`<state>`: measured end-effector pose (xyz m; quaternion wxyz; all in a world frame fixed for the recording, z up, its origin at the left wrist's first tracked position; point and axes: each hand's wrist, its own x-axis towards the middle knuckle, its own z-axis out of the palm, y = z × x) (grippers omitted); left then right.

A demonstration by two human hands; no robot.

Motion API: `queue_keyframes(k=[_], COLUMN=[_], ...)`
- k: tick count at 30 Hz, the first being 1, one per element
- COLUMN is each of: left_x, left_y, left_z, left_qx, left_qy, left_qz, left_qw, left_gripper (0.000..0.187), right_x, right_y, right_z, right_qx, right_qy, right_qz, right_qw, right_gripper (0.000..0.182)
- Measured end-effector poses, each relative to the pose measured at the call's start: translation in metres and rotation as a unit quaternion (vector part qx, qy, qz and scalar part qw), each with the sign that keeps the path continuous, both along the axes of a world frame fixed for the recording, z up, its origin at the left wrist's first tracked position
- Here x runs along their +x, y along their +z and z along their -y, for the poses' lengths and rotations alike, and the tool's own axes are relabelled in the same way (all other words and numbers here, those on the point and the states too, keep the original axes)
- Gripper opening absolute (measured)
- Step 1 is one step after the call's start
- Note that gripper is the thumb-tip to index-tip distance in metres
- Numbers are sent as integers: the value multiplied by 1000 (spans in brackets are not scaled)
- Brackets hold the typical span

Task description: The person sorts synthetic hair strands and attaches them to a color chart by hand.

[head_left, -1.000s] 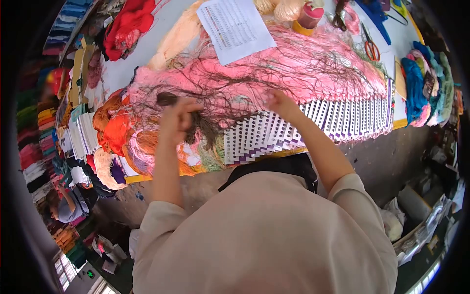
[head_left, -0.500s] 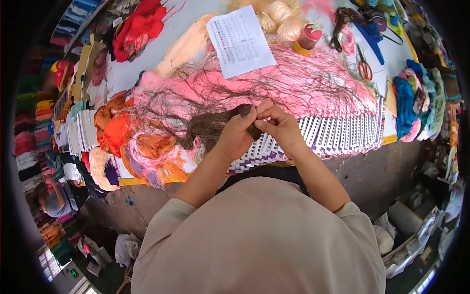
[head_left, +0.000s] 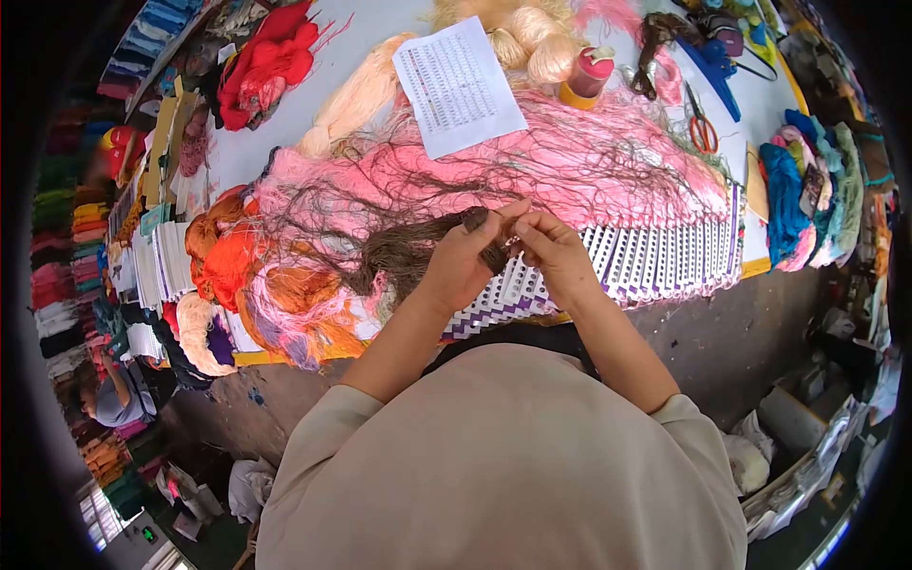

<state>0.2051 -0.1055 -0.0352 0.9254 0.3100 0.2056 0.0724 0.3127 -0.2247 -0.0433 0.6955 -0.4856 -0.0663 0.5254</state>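
Note:
My left hand (head_left: 462, 253) is closed around a hank of brown thread (head_left: 404, 252), whose loose end hangs to the left over the pink thread. Close beside it my right hand (head_left: 556, 249) makes a pinch with thumb and forefinger at the hank's end; what lies between those fingertips is too small to make out. Beneath both hands are rows of white cards with dark holes (head_left: 655, 261), fanned along the table's front edge. Pink thread (head_left: 380, 176) with brown strands across it spreads behind the cards.
A printed sheet (head_left: 461, 90) lies on the pink thread. Behind it are a thread cone (head_left: 591, 76) and cream skeins (head_left: 549, 57). Scissors (head_left: 702, 128) lie to the right, orange skeins (head_left: 225, 256) to the left. Another person (head_left: 123, 394) is at the far left.
My right hand has shifted slightly to the right, its fingertips a little farther from the left hand's fingers. The left hand keeps its hold on the brown thread.

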Motion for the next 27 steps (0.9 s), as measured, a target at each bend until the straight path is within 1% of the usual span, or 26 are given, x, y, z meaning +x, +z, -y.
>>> queue_keyframes(k=[1,5,7,10,11,13,14,16,20,22,26,27], left_x=[0,-1,1,4,5,7,8,9,11,11,11,11], left_y=[0,-10,-11,-8,-5,2,2,2,2,-3,-1,-1], left_z=[1,1,0,1,2,6,7,10,9,8,8,8], left_qx=[28,34,-29,-62,-62,-45,-45,23,9,-25,-39,-30], left_qy=[-3,16,20,33,33,42,40,37,49,56,59,54], left_qz=[-16,-32,-5,5,5,-21,-21,-53,-55,-54,-58,-61], left_qw=[999,999,999,998,998,998,998,998,997,997,996,996], left_gripper=[45,42,42,42,42,40,40,38,36,33,32,33], right_x=[1,3,4,3,2,0,0,1,3,5,5,5], right_y=[-1,-1,-8,-7,-4,3,1,-5,-3,-2,-4,-1], right_z=[1,3,5,3,2,-1,0,2,3,5,6,5], right_qx=[3,4,7,-17,-17,-53,-53,-37,-42,-39,-39,-57], right_qy=[-6,-10,-27,-15,-15,1,-1,11,4,-6,-9,-4], right_qz=[-8,-31,-53,-35,-35,11,11,25,3,-29,-42,-25], right_qw=[1000,999,998,999,999,999,999,999,999,999,998,998], right_gripper=[12,12,12,13,13,13,13,12,9,9,8,8])
